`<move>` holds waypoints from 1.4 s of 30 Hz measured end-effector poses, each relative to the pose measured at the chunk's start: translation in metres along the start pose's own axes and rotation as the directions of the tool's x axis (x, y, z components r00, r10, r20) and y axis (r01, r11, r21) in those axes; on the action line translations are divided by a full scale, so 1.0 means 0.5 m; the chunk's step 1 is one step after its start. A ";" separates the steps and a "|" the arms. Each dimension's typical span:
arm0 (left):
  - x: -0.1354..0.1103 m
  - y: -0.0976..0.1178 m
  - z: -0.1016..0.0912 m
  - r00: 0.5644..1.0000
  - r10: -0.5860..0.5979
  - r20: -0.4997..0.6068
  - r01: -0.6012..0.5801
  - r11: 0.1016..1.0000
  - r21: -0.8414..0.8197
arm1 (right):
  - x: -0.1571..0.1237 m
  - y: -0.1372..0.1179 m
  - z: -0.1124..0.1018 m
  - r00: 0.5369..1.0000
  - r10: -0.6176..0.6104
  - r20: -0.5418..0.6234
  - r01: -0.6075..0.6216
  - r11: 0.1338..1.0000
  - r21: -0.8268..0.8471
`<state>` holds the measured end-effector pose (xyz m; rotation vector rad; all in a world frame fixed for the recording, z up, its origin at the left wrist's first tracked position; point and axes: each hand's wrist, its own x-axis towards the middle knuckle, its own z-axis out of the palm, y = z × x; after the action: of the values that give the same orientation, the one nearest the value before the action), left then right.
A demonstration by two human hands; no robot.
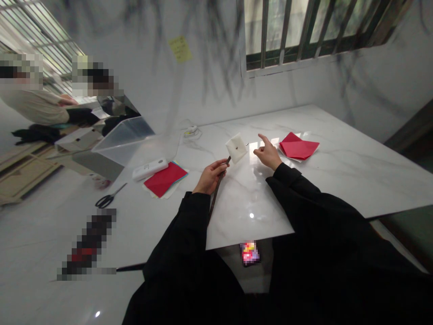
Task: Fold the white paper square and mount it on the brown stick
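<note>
While our left hand (210, 175) grips the dark stick (218, 186), its white square head (236, 147) pointing far-right, our empty right hand (268, 154) extends one finger.

Scissors (110, 197) lie left of a red paper stack (164, 178); folded red paper (298, 146) lies right, near a clear bin (124, 140).

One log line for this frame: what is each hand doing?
left hand: grips dark stick bearing white square | right hand: empty, forefinger extended | red paper: beside right hand
</note>
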<state>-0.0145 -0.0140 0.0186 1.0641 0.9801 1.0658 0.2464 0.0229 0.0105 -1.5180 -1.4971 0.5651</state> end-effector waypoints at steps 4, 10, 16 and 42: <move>0.000 0.000 0.000 1.000 -0.004 -0.003 0.004 1.000 -0.003 | -0.006 -0.013 -0.009 0.980 0.016 0.199 -0.025 0.999 0.047; -0.002 0.003 0.003 1.000 -0.007 -0.019 0.006 1.000 -0.018 | -0.021 -0.024 0.006 0.602 -0.108 0.791 -0.035 0.986 0.162; -0.004 0.005 0.004 1.000 -0.006 -0.016 0.006 1.000 -0.005 | -0.004 0.003 0.018 0.783 -0.051 0.620 -0.029 0.992 0.119; 0.001 -0.002 -0.001 1.000 0.010 0.005 -0.010 1.000 0.004 | 0.006 0.017 0.022 0.949 0.007 0.315 -0.038 0.995 0.092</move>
<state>-0.0145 -0.0134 0.0176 1.0755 0.9742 1.0697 0.2422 0.0298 -0.0011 -1.4186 -1.6656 0.9153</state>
